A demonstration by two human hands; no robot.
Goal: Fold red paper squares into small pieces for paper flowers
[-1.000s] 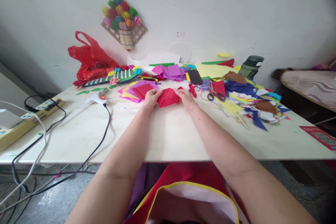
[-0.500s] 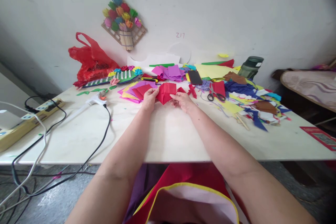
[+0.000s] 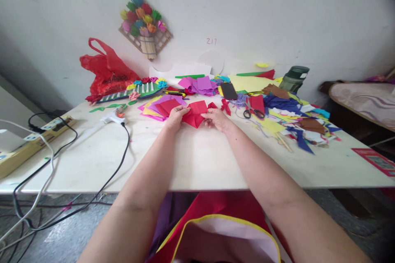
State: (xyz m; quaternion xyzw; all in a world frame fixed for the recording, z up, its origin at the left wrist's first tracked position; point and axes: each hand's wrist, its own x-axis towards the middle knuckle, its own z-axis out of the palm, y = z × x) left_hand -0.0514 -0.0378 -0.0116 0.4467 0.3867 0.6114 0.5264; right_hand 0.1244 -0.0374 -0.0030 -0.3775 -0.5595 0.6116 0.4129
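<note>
A creased red paper square [image 3: 196,114] is stretched between my two hands over the middle of the table. My left hand [image 3: 177,116] pinches its left side between thumb and fingers. On the right side, the thumb and fingertips of my right hand [image 3: 217,118] grip the edge. Folded red paper pieces [image 3: 226,107] lie just beyond my right hand. Behind my left hand rests a fanned stack of coloured paper [image 3: 159,108] in red, purple and yellow.
Scissors [image 3: 253,110], a black phone [image 3: 228,91] and a scrap heap [image 3: 304,121] lie to the right, with a green bottle [image 3: 294,79] behind. A white glue gun [image 3: 113,116] with a black cable, a power strip [image 3: 40,139] and a red plastic bag [image 3: 108,70] stand left.
The red paper has come slightly lower and turned a little, and its lower corner points further down. Both hands still hold its sides.
</note>
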